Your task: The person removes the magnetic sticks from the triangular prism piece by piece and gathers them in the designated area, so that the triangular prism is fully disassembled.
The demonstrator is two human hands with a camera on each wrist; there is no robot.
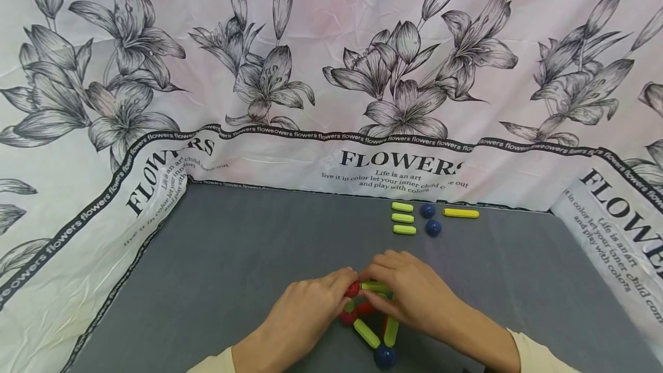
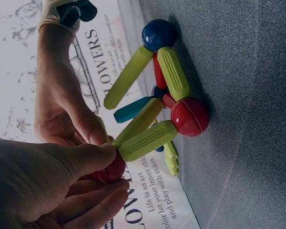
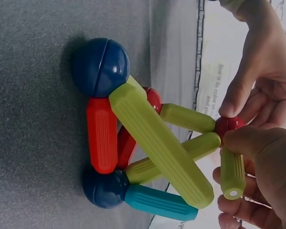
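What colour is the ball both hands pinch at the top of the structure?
Red ball, clearest in the right wrist view.

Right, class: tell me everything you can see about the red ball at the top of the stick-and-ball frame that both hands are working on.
The red ball is a small, glossy sphere, plastic by its look, largely hidden by fingers. It sits raised above the grey mat as the top joint of the frame. Two yellow-green ribbed sticks meet it from below. The left hand pinches it between thumb and fingers, while the right hand holds another yellow-green stick against it. A seam cannot be made out.
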